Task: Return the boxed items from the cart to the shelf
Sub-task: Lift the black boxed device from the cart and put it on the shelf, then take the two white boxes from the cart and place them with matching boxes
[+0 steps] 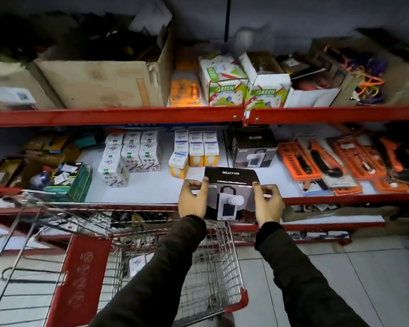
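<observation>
A black boxed lantern (230,185) marked NEUTON is held between both hands above the front edge of the middle shelf (151,185). My left hand (193,199) grips its left side, my right hand (268,201) its right side. A matching black box (254,149) stands farther back on the same shelf. Below my arms is the red wire cart (213,267), with a small white box (138,264) lying inside it.
White bulb boxes (132,154) and blue-white bulb boxes (195,149) stand on the middle shelf to the left of the lantern. Orange tool packs (340,161) fill its right side. Cardboard cartons (99,83) and green-printed boxes (224,88) sit on the upper shelf.
</observation>
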Demonstrator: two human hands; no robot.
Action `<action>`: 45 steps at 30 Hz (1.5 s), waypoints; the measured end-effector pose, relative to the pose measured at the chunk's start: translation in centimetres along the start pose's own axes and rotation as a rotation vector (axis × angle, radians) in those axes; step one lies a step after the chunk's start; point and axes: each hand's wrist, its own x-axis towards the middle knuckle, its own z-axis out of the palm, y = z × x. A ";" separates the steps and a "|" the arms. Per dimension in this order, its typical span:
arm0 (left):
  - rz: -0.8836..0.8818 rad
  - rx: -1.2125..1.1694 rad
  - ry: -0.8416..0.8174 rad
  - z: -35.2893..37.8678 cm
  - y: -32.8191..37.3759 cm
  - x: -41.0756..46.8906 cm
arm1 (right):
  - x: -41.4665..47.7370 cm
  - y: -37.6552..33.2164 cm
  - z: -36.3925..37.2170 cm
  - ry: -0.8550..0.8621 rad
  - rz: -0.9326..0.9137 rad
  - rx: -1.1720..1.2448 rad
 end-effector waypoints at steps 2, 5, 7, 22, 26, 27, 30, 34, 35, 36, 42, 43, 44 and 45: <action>0.015 0.012 -0.066 2.2 0.9 0.8 | 2.3 -0.1 -0.9 0.027 -0.002 0.006; 0.022 0.028 -0.151 5.8 1.3 2.0 | 5.8 0.1 -1.9 0.048 -0.002 -0.008; 0.016 0.042 -0.195 8.1 1.2 2.8 | 8.2 0.4 -2.4 0.035 0.014 -0.039; -0.033 0.216 -0.257 14.9 0.6 4.3 | 16.1 3.1 -3.2 -0.133 0.108 -0.255; 0.028 0.220 -0.246 14.1 -0.2 3.8 | 15.0 3.3 -3.4 -0.045 -0.091 -0.367; 0.052 0.218 -0.236 13.6 -0.4 3.7 | 14.3 3.3 -3.3 -0.013 -0.167 -0.409; 0.154 0.250 -0.204 11.6 -1.3 3.4 | 11.6 3.1 -2.5 -0.018 -0.322 -0.504; 0.301 0.355 -0.165 7.6 -3.2 3.2 | 7.3 3.1 0.1 -0.138 -0.439 -0.601; 0.331 0.397 -0.158 6.3 -3.9 3.3 | 6.1 3.3 1.0 -0.175 -0.456 -0.629; 0.351 0.440 -0.156 4.9 -4.6 3.4 | 4.9 3.6 1.9 -0.210 -0.471 -0.650; 0.367 0.639 -0.154 -4.3 -11.1 4.0 | -2.8 6.8 7.3 -0.462 -0.549 -0.722; 0.335 0.674 -0.151 -5.9 -12.6 4.2 | -4.2 7.6 8.3 -0.520 -0.537 -0.748; 0.294 0.709 -0.155 -7.4 -13.8 4.3 | -5.3 8.3 9.1 -0.570 -0.534 -0.772; 0.256 0.743 -0.160 -8.9 -15.2 4.5 | -6.5 9.0 10.0 -0.619 -0.535 -0.793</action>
